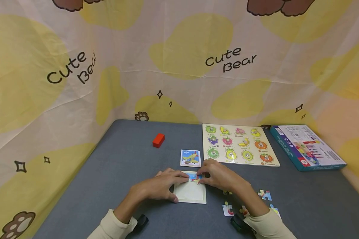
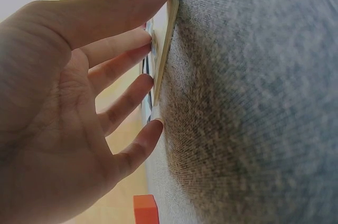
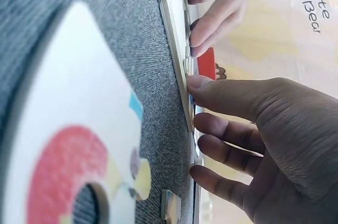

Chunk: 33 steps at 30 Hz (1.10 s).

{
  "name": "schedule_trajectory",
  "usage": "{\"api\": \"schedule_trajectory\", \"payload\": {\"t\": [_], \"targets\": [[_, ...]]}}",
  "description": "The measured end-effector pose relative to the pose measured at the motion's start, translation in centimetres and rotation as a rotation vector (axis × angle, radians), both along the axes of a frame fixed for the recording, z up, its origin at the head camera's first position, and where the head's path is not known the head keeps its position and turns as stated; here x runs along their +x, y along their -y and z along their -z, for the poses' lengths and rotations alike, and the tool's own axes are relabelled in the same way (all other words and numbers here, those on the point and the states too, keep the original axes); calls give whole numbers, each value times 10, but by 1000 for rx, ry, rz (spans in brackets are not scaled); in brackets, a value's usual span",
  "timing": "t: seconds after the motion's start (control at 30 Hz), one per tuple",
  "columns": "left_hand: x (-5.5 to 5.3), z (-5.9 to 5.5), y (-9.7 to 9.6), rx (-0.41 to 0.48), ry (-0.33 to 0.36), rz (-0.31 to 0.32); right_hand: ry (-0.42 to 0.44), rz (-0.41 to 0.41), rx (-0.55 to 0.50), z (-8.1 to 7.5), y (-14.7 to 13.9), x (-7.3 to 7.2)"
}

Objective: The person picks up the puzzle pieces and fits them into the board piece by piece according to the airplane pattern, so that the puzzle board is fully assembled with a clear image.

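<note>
A small pale puzzle tray (image 1: 191, 194) lies on the table, with joined puzzle pieces (image 1: 192, 176) along its far side. My left hand (image 1: 160, 187) reaches over its left side, fingertips on the pieces and thumb at the near left corner. In the left wrist view those fingers (image 2: 129, 100) are nearly straight along the tray's edge. At the tray's far right corner, my right hand (image 1: 222, 174) pinches a puzzle piece (image 1: 198, 181) between thumb and fingers. The right wrist view has the thumb (image 3: 222, 94) at the tray's rim, with the piece mostly hidden.
Beyond the tray lies an airplane picture card (image 1: 190, 158), with a red block (image 1: 158, 140) farther left. A fruit board (image 1: 240, 145) and a teal box (image 1: 308, 147) lie at the back right. Several loose puzzle pieces (image 1: 228, 209) surround my right forearm.
</note>
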State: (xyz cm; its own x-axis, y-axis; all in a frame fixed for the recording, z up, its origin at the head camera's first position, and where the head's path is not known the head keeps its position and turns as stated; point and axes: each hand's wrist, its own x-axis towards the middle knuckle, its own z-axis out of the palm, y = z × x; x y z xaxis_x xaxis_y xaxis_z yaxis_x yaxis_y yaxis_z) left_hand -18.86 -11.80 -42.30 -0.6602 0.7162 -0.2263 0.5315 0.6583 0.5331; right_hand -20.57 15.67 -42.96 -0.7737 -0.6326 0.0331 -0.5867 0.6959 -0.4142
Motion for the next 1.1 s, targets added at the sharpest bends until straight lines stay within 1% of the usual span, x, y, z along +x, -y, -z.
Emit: {"api": "schedule_trajectory", "payload": {"t": [0.27, 0.43, 0.67, 0.83, 1.1], "targets": [[0, 0, 0, 4, -3, -1, -10, 7, 6, 0, 2, 0], [1, 0, 0, 9, -19, -1, -18, 9, -1, 1, 2, -1], [3, -2, -4, 6, -35, -2, -29, 13, 16, 1, 2, -1], [3, -2, -8, 17, -21, 5, -37, 2, 12, 1, 3, -1], [2, -2, -14, 21, 3, 31, -13, 15, 8, 1, 5, -2]]}}
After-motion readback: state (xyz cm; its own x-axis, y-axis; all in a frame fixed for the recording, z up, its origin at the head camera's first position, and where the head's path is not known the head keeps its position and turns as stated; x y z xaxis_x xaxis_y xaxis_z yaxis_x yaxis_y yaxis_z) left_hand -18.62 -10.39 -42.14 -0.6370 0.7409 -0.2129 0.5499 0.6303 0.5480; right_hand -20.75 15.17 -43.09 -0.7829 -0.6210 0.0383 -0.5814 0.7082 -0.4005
